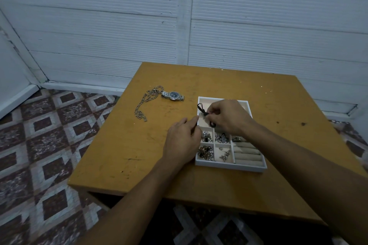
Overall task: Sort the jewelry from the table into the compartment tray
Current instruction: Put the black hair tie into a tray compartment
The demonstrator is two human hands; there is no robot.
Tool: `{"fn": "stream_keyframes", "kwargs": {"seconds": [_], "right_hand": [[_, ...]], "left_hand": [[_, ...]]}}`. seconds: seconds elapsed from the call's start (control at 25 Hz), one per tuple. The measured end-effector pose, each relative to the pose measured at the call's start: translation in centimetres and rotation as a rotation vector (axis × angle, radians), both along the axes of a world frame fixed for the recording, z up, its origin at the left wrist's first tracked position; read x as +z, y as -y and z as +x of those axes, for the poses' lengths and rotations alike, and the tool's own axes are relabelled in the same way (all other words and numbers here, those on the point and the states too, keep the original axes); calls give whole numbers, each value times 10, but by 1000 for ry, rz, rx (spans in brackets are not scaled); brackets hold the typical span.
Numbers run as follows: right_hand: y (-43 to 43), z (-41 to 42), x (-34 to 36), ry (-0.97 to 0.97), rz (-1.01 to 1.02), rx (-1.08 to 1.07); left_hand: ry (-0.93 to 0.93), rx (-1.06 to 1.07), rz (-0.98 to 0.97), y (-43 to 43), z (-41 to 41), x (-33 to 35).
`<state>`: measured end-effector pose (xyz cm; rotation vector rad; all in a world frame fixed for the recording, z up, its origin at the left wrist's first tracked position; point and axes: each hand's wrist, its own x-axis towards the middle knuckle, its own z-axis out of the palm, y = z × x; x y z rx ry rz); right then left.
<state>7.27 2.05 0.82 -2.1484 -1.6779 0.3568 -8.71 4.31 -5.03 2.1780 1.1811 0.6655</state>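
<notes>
A person's two bare hands work over a white compartment tray on a scuffed yellow table. The right hand hovers above the tray's large far compartment, its thumb and fingers pinched on a black cord that loops out just beyond the fingertips and trails back beneath the palm. The left hand rests at the tray's near-left edge, its fingers loosely curled and its forefinger stretched toward the cord; whether it grips anything cannot be told. Just beneath the left hand's knuckles and nearer the person, small compartments hold tangles of silver jewelry, and pale ring rolls fill the section below the right wrist. Well beyond the left fingers, out on the bare tabletop, a silver chain necklace lies in loose loops, touching a steel wristwatch with a dark dial
</notes>
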Motion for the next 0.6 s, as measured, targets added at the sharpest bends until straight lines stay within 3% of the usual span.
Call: {"fn": "stream_keyframes", "kwargs": {"seconds": [0.4,0.6], "right_hand": [[-7,-12,-2,441,-30,123],[-8,-12,-8,292,28,86]], "left_hand": [[-1,7,20,0,0,-4],[-7,-2,18,1,0,-3]]}}
